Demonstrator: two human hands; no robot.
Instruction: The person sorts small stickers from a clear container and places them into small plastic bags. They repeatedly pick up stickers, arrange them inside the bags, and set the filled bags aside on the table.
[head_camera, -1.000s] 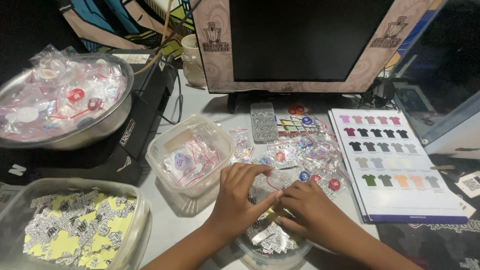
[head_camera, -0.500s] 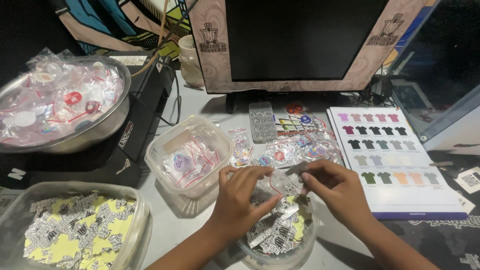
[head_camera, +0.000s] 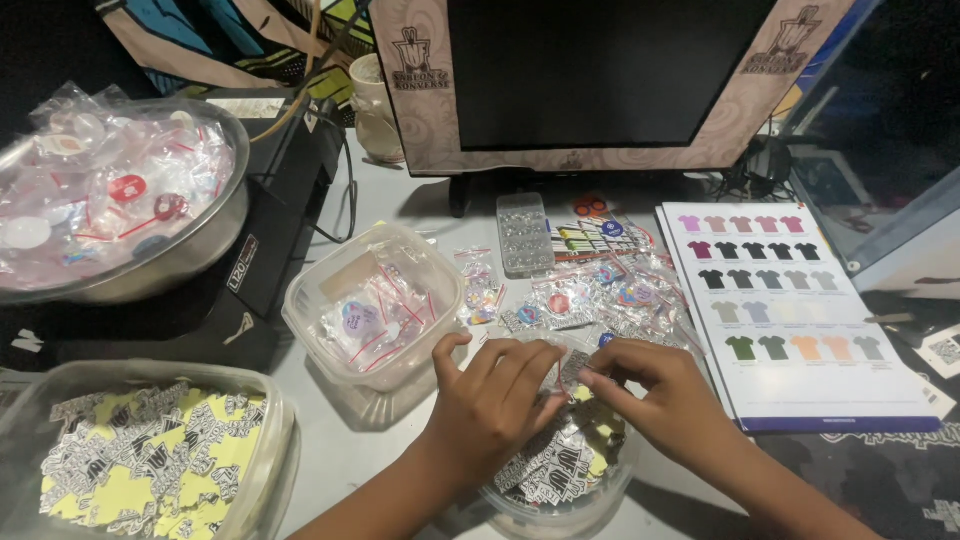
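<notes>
Head view looks down on a small round tub (head_camera: 560, 500) of black-and-yellow printed cards, the landmark at the table's near edge. Above its rim the left hand (head_camera: 490, 405) and right hand (head_camera: 665, 395) meet, fingertips (head_camera: 590, 378) pressed together and pinching a small clear packet (head_camera: 572, 362) that sits between both hands' fingertips, over the tub's far side. Beyond the tub lies a scatter of bagged badges (head_camera: 590, 295). Left of it stands a square clear container (head_camera: 375, 305) holding more bagged badges; right of it lies a shirt colour chart (head_camera: 790, 310). Far left of the tub sits a steel bowl (head_camera: 120, 195).
</notes>
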